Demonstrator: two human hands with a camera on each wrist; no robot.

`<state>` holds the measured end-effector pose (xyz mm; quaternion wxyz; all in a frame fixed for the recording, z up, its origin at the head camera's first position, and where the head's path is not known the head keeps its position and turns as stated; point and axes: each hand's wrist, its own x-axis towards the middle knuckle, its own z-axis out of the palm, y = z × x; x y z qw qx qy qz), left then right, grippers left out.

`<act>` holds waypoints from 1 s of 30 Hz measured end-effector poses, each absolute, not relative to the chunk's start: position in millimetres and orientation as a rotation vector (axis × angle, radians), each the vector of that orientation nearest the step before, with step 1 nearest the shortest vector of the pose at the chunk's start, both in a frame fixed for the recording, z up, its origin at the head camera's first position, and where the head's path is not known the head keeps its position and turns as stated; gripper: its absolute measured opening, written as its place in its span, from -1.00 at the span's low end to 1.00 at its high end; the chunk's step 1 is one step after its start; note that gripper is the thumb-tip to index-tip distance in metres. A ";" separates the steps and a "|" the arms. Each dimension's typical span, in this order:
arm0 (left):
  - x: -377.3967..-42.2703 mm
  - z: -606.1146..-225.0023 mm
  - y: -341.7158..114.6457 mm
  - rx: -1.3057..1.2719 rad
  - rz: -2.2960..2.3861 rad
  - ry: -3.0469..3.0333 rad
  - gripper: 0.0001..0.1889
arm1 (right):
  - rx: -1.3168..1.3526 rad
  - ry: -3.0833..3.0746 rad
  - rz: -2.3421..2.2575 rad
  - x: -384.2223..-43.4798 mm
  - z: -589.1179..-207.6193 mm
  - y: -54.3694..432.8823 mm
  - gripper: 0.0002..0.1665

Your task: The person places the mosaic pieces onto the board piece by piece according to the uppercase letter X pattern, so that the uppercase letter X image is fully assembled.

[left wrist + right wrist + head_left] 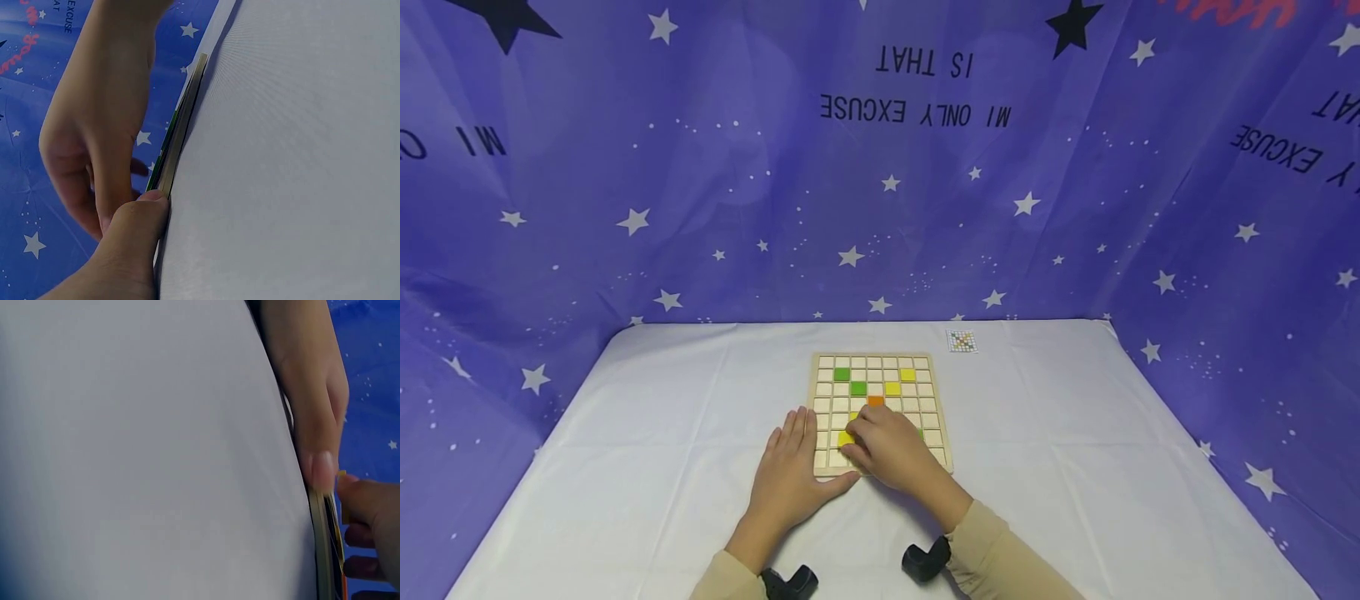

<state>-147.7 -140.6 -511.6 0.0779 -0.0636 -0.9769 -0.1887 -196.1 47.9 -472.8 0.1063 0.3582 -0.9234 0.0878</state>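
A square wooden grid board (947,458) lies on the white table, its cells holding pale squares and several coloured ones. My left hand (788,479) rests along its left edge with straight fingers, the thumb (134,228) touching the front edge. Over the lower middle of the board, my right hand (895,446) pinches a yellow square tile (846,438); that tile (344,509) stands tilted up in the right wrist view. Green tiles (842,374), yellow tiles (907,375) and an orange tile (876,402) sit in cells farther up. My right hand hides part of the board.
A small card (962,341) with a coloured grid pattern lies behind the board, to the right. The white tablecloth (1045,500) spreads around the board. A purple curtain (805,192) with stars hangs behind and at both sides.
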 end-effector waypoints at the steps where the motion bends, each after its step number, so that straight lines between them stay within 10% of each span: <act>1: -147.8 -511.5 -140.3 -0.193 -0.562 -2.925 0.32 | 1.061 -2.709 0.253 -196.3 -473.4 45.7 -0.67; 30: -146.0 -509.2 -139.4 -0.189 -0.563 -2.919 0.30 | 0.990 -2.738 0.358 -201.3 -479.3 33.5 -0.70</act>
